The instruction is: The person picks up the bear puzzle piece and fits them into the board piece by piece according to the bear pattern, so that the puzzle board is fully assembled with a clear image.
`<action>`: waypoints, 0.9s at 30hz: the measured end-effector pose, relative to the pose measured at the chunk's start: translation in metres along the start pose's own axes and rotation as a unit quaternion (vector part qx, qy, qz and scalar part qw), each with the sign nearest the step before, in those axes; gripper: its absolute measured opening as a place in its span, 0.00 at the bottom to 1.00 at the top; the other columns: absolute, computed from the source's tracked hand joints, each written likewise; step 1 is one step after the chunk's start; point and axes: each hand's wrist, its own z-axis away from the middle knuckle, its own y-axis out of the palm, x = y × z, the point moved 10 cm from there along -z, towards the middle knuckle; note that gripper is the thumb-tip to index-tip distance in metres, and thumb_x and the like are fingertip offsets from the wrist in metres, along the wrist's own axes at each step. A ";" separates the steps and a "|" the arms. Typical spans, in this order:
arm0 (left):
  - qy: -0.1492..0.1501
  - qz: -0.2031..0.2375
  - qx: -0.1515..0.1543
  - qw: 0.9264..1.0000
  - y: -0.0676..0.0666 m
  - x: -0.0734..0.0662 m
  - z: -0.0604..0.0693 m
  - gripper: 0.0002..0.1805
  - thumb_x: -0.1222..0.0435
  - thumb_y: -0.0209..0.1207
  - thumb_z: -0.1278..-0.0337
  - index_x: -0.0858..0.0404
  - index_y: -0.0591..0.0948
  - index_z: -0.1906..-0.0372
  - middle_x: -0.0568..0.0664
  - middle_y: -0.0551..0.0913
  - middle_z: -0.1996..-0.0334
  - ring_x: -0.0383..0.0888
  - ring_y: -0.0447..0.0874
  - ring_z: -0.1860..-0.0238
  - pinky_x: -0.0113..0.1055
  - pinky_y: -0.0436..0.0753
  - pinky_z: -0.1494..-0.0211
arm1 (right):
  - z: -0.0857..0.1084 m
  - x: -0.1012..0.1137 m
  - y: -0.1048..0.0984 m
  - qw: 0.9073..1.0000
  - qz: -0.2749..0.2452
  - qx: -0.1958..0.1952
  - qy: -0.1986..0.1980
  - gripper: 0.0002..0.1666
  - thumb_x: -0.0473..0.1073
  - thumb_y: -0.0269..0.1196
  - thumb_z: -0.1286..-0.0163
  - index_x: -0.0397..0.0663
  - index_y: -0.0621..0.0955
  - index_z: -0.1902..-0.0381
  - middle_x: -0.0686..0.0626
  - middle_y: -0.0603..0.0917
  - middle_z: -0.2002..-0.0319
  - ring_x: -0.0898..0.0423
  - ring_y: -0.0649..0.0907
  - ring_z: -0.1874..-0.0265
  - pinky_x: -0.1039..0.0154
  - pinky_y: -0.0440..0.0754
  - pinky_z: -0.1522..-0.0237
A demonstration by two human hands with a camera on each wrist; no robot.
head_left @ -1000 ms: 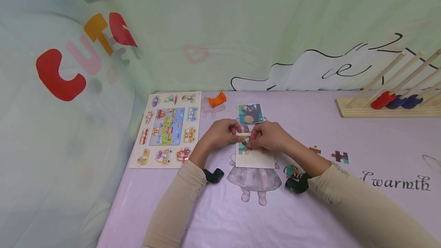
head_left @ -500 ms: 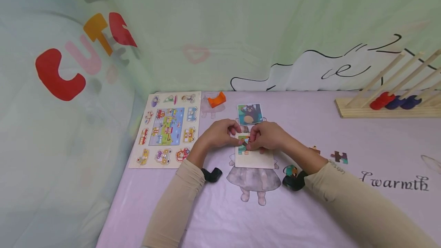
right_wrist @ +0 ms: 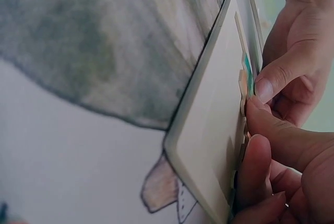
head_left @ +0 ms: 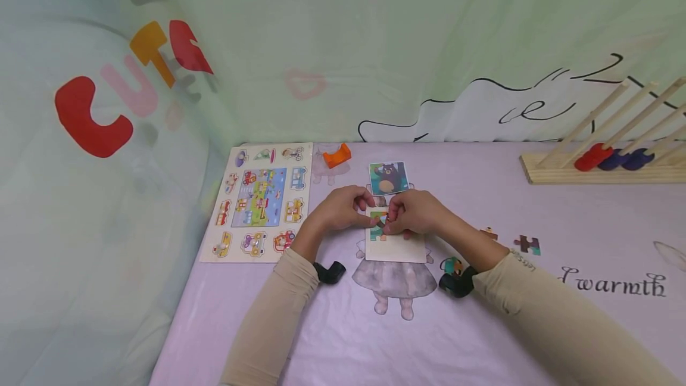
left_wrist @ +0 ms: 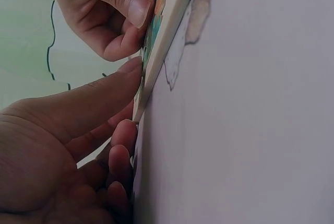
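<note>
Inward from the far edge of the table [head_left: 332,341], the left hand [head_left: 343,206] grips the far-left corner of the puzzle board [head_left: 399,249] while the right hand [head_left: 418,210] pinches a puzzle piece [head_left: 380,223] there, apparently mid-fitting, the next move likely calling for alignment and pressing flat.

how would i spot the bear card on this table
On the lilac tablecloth, find the small pale board under the right hand. Just beyond its far edge lies the bear card, whose dark, tan-bellied bear sets it apart from the board and the orange block nearby.
</note>
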 end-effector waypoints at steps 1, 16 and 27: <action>0.000 -0.001 0.000 1.000 0.000 0.000 0.000 0.17 0.62 0.76 0.49 0.57 0.82 0.56 0.47 0.77 0.66 0.43 0.74 0.62 0.31 0.72 0.58 | 0.000 0.000 0.000 1.000 0.000 0.000 0.001 0.16 0.48 0.77 0.41 0.48 0.80 0.72 0.52 0.77 0.82 0.55 0.82 0.81 0.64 0.70 0.73; 0.002 -0.006 0.002 1.000 0.001 0.002 -0.002 0.17 0.62 0.76 0.49 0.57 0.82 0.56 0.46 0.77 0.67 0.43 0.73 0.63 0.31 0.71 0.58 | 0.002 0.002 0.000 1.000 0.005 -0.003 0.004 0.16 0.47 0.77 0.41 0.48 0.80 0.71 0.52 0.76 0.82 0.55 0.83 0.81 0.64 0.71 0.73; 0.005 -0.008 0.004 1.000 0.002 0.002 -0.002 0.17 0.61 0.76 0.49 0.57 0.82 0.56 0.46 0.76 0.67 0.43 0.73 0.63 0.31 0.71 0.59 | 0.002 0.001 0.001 1.000 0.002 0.001 0.009 0.15 0.47 0.76 0.40 0.48 0.80 0.71 0.52 0.75 0.81 0.55 0.82 0.81 0.65 0.71 0.74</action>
